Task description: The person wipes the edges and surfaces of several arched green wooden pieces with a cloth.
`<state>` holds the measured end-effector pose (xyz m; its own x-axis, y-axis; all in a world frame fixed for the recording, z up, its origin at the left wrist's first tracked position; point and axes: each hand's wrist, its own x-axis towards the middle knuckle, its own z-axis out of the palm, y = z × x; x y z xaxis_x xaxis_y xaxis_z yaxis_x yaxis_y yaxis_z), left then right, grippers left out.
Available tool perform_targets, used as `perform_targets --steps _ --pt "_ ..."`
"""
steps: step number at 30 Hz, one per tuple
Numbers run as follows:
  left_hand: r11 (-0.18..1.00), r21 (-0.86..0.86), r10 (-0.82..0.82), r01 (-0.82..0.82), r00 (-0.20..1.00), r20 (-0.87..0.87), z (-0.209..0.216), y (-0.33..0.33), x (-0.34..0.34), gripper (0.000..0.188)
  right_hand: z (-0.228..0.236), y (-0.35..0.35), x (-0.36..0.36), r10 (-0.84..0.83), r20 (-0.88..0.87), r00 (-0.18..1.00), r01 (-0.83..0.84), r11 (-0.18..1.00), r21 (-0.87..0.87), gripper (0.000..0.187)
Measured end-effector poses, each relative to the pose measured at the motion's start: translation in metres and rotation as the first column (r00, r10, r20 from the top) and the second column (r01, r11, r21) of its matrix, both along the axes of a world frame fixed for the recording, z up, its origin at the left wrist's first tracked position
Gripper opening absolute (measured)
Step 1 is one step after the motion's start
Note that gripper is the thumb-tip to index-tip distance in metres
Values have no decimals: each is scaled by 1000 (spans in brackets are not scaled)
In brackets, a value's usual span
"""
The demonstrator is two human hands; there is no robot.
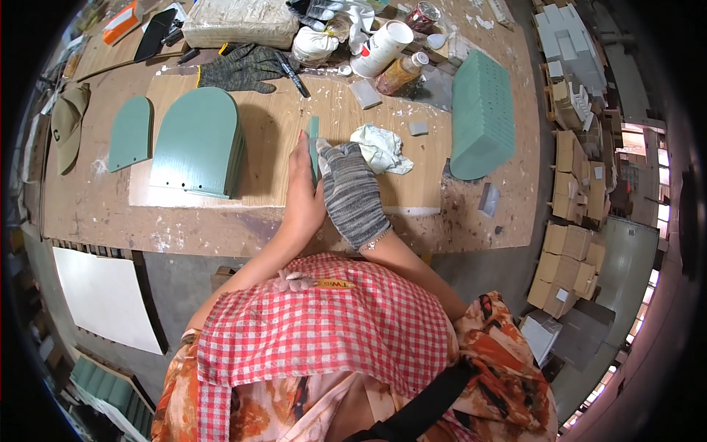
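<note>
Near the middle of the table's (221,237) near edge, the bare left hand (302,188) and gloved right hand (353,191) grasp a green panel (314,132) between them, seen edge-on, its tip pointing toward the table's far edge. A broad stretch of wood-grain board (266,140) separates the left hand from a stack of round-topped green panels (195,140) toward the table's left edge. Rightward, room is tighter: a crumpled white cloth (381,149) lies just beside the right hand. Another green stack (482,114) sits near the table's right edge.
</note>
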<state>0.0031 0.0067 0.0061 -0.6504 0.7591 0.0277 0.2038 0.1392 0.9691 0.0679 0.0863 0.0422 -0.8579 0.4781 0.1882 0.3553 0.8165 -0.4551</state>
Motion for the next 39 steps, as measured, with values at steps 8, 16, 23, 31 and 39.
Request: perform_targets --steps 8,16,23,31,39 --pt "1000 -6 2 -2 1000 -12 0 1 1 81 11 1 -3 -25 -11 1000 24 997 -78 35" --pt "1000 3 -1 1 1000 14 -3 0 -2 80 11 0 -4 -9 42 999 15 989 -148 34" --pt "1000 26 6 -4 999 -50 -10 0 1 79 9 2 -3 13 180 984 5 995 -97 34" --pt "1000 3 9 -9 999 -37 -5 0 -2 80 21 2 -6 -25 145 989 60 968 -244 32" --pt "1000 -10 8 -9 999 -32 -3 1 1 80 15 0 -1 -27 90 996 43 982 -185 29"
